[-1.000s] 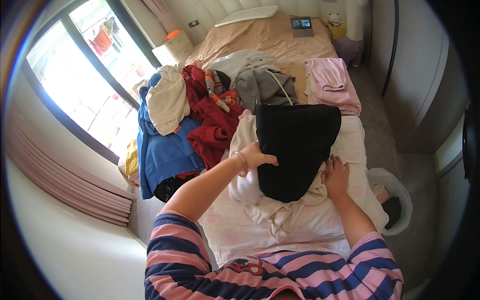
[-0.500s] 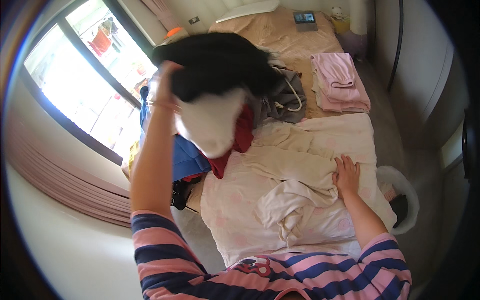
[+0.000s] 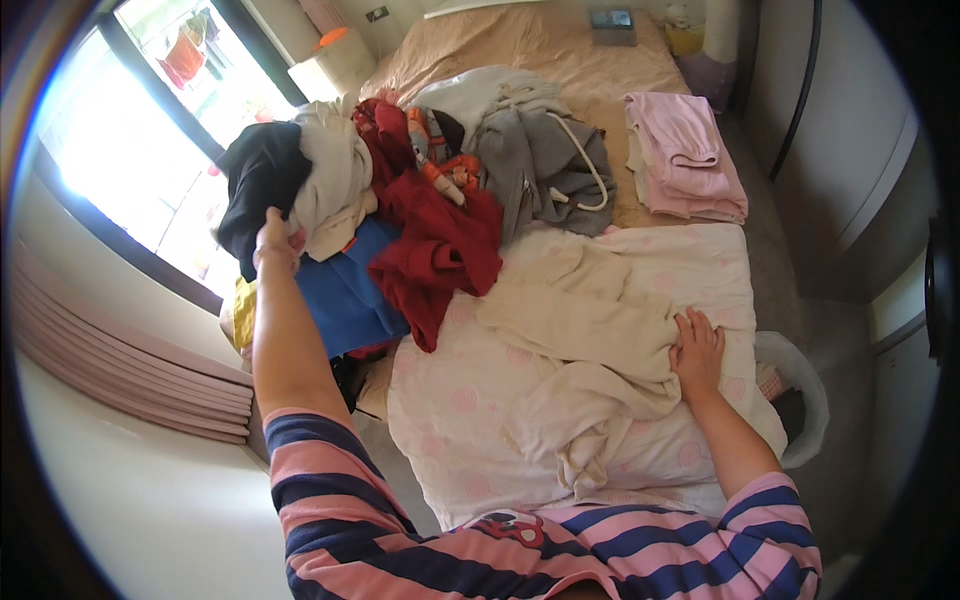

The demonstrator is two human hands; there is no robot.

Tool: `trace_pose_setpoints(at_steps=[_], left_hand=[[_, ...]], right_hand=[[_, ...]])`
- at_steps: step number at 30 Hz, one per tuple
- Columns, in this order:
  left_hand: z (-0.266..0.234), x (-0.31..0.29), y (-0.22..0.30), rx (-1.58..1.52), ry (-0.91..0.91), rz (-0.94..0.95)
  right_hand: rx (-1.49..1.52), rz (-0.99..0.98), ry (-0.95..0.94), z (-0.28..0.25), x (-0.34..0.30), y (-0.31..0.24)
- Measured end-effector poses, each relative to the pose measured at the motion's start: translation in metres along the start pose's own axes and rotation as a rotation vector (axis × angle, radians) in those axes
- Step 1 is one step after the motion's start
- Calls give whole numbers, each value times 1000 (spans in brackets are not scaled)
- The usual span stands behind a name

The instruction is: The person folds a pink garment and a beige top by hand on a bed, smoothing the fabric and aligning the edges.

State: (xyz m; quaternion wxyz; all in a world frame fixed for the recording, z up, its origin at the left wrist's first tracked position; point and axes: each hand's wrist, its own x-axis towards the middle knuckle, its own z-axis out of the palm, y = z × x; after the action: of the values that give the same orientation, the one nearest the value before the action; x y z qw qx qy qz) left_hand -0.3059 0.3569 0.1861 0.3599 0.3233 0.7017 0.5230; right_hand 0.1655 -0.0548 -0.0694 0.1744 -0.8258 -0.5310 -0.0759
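At the left of the clothes heap, my left hand (image 3: 275,243) is closed on the near edge of a black garment (image 3: 264,180). Right beside it lies a white garment (image 3: 335,165), and a blue cloth (image 3: 352,285) shows below. My right hand (image 3: 697,352) rests with fingers spread on the right end of a cream garment (image 3: 590,320). That garment is stretched loosely over a white sheet with pink prints (image 3: 465,430), its near part crumpled.
Red clothing (image 3: 440,240) and a grey garment with a white drawstring (image 3: 545,165) fill the heap's middle. A folded pink stack (image 3: 685,160) lies at the far right. A tablet (image 3: 612,27) stands farther back. A translucent bin (image 3: 805,400) is beside the bed.
My left hand has swung the black garment left and down, along with the white one, uncovering the red and grey clothes. My right hand has stayed on the cream garment.
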Motion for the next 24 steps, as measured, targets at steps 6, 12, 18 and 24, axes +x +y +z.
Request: trace_pose_setpoints(at_steps=[6,12,18,24], left_hand=[[-29,6,23,-131,-188,45],[22,-25,80,-861,-662,331],[88,-21,18,-478,-617,159],[114,-52,-43,-240,-536,-56]], right_hand=[[-7,-5,8,-2,1,-1],[-17,-8,0,-1,0,2],[-4,-27,10,-3,2,0],[-1,-41,27,-1,1,1]])
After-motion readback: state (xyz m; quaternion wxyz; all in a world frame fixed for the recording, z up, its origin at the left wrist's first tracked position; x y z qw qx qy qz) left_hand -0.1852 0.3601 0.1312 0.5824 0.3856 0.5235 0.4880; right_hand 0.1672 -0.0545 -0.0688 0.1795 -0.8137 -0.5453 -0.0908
